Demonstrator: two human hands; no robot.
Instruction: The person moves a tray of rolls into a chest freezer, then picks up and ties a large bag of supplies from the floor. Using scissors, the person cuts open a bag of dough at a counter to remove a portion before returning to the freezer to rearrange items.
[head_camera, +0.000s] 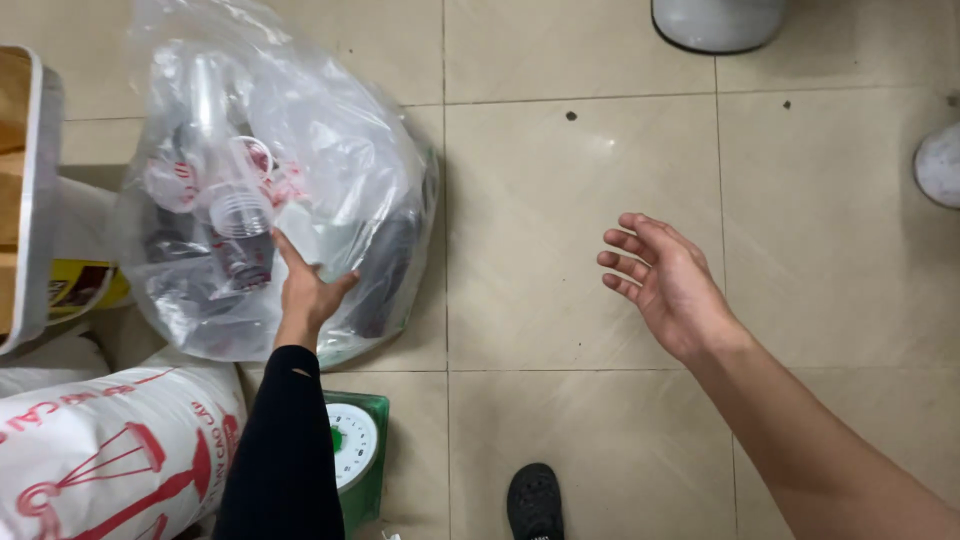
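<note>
A big clear plastic bag (300, 150) full of used plastic cups sits on the tiled floor at the upper left. My left hand (305, 290), in a black sleeve, presses against the bag's lower front side, fingers spread on the plastic. My right hand (665, 280) hovers over bare tiles to the right, palm up, fingers loosely curled and apart, holding nothing.
A white sack with red print (110, 450) lies at the lower left. A green dial scale (355, 455) stands beside my left arm. A metal-edged counter (35, 190) is at the far left, a black shoe (533, 503) at the bottom, a grey bin base (715, 22) at the top.
</note>
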